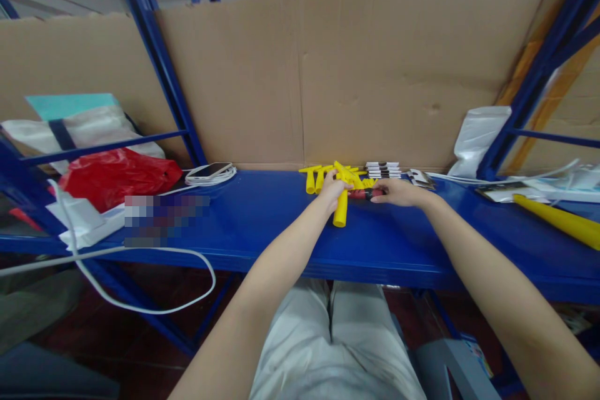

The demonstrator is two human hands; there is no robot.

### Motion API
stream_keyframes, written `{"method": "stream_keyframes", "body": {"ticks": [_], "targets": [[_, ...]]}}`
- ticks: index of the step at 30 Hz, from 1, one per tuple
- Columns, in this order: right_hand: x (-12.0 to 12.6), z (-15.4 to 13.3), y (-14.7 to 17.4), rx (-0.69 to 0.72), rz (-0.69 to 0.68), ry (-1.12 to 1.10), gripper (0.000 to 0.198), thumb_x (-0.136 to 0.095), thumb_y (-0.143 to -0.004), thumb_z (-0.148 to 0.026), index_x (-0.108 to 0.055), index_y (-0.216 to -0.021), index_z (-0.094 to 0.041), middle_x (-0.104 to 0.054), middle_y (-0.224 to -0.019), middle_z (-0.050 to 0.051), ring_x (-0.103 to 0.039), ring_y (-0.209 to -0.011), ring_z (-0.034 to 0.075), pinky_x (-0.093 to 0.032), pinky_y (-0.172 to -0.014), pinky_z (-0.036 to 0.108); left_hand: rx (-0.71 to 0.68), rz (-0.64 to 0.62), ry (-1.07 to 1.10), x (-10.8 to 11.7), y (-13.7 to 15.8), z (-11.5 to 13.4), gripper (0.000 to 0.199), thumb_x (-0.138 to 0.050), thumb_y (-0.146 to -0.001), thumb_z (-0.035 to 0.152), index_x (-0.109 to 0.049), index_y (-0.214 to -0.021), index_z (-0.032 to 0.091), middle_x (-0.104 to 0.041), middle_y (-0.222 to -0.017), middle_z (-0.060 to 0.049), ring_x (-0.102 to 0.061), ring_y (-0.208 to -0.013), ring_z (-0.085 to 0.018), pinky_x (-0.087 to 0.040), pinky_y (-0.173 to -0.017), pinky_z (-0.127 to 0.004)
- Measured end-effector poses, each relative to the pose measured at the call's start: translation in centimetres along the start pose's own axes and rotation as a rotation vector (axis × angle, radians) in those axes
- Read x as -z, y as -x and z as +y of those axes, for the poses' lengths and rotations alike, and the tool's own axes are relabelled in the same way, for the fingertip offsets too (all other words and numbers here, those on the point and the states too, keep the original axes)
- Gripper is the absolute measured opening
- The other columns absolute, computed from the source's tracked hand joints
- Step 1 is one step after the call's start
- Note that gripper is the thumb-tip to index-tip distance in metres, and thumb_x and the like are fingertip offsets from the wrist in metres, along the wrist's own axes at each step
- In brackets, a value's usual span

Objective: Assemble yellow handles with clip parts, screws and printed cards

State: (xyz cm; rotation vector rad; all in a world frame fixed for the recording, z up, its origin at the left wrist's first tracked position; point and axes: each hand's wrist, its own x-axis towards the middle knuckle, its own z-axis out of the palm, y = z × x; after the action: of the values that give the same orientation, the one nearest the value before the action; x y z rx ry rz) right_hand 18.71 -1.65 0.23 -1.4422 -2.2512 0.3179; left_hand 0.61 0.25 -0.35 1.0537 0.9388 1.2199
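My left hand (pixel 332 190) grips a yellow plastic handle (pixel 340 212) that points down toward me on the blue shelf (pixel 262 225). Behind it lies a small pile of several more yellow T-shaped handles (pixel 315 176). My right hand (pixel 397 192) holds a short red and black piece (pixel 362 194) between its fingers, close against the yellow handle. How the two parts meet is hidden by my fingers.
A stack of small black-and-white cards (pixel 383 169) lies behind my right hand. A phone on a coiled white cable (pixel 210 172) and a red bag (pixel 117 176) are at the left, a yellow tube (pixel 560 220) and white bag (pixel 478 137) at the right. Cardboard (pixel 375 75) backs the shelf.
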Motion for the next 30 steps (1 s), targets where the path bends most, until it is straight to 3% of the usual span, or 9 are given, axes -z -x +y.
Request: {"method": "stream_keyframes", "body": {"ticks": [3,8,12,16,21,30], "targets": [[0.9,-0.3,0.2,0.033,0.148,-0.21,0.032,-0.062,-0.063,-0.05,-0.06,-0.068,-0.018,-0.054,-0.056,-0.003,-0.045,-0.051,0.01,-0.034,-0.046,0.022,-0.037,0.009,0.096,-0.1,0.4,0.6,0.072,-0.053,-0.061,-0.011,-0.041,-0.122,0.024,-0.063,-0.098,-0.003,-0.063,-0.075,-0.013,-0.049,-0.057,-0.018],[1.4,-1.0,0.2,-0.054,0.561,-0.574,0.038,-0.064,-0.065,-0.052,-0.057,-0.076,-0.016,-0.039,-0.045,-0.009,-0.031,-0.036,0.005,-0.022,-0.035,0.019,-0.047,0.028,0.166,0.0,0.5,0.8,0.065,-0.052,-0.061,-0.011,-0.042,-0.116,0.022,-0.062,-0.092,-0.001,-0.061,-0.067,-0.01,-0.049,-0.059,-0.019],[1.9,-1.6,0.1,-0.046,0.901,-0.776,0.033,-0.063,-0.069,-0.048,-0.048,-0.07,-0.019,-0.041,-0.047,-0.009,-0.03,-0.034,0.005,-0.024,-0.033,0.02,0.028,-0.029,0.119,0.1,0.2,0.2,0.063,-0.051,-0.06,-0.013,-0.044,-0.113,0.02,-0.062,-0.088,-0.002,-0.06,-0.063,-0.01,-0.048,-0.055,-0.02],[2.9,-2.4,0.3,-0.111,1.144,-0.88,0.03,-0.061,-0.075,-0.041,-0.043,-0.064,-0.02,-0.044,-0.052,-0.007,-0.032,-0.036,0.005,-0.029,-0.034,0.021,0.073,-0.113,0.059,0.0,0.1,-0.2,0.056,-0.05,-0.06,-0.015,-0.046,-0.106,0.017,-0.061,-0.084,-0.003,-0.059,-0.059,-0.01,-0.046,-0.052,-0.02],[3.8,-3.3,0.8,-0.157,1.28,-1.054,0.028,-0.048,-0.086,-0.026,-0.038,-0.06,-0.021,-0.034,-0.04,-0.011,-0.025,-0.029,0.005,-0.026,-0.03,0.021,0.089,-0.13,0.025,0.2,0.0,-0.2,0.056,-0.048,-0.062,-0.014,-0.044,-0.107,0.019,-0.061,-0.088,-0.003,-0.06,-0.058,-0.01,-0.046,-0.05,-0.02],[3.7,-3.5,0.7,-0.175,1.33,-1.117,0.029,-0.043,-0.09,-0.024,-0.038,-0.061,-0.02,-0.034,-0.036,-0.011,-0.027,-0.028,0.005,-0.031,-0.031,0.02,0.121,-0.243,0.02,0.1,0.4,-0.3,0.058,-0.046,-0.06,-0.013,-0.044,-0.11,0.017,-0.063,-0.1,-0.009,-0.066,-0.071,-0.016,-0.047,-0.049,-0.018]]}}
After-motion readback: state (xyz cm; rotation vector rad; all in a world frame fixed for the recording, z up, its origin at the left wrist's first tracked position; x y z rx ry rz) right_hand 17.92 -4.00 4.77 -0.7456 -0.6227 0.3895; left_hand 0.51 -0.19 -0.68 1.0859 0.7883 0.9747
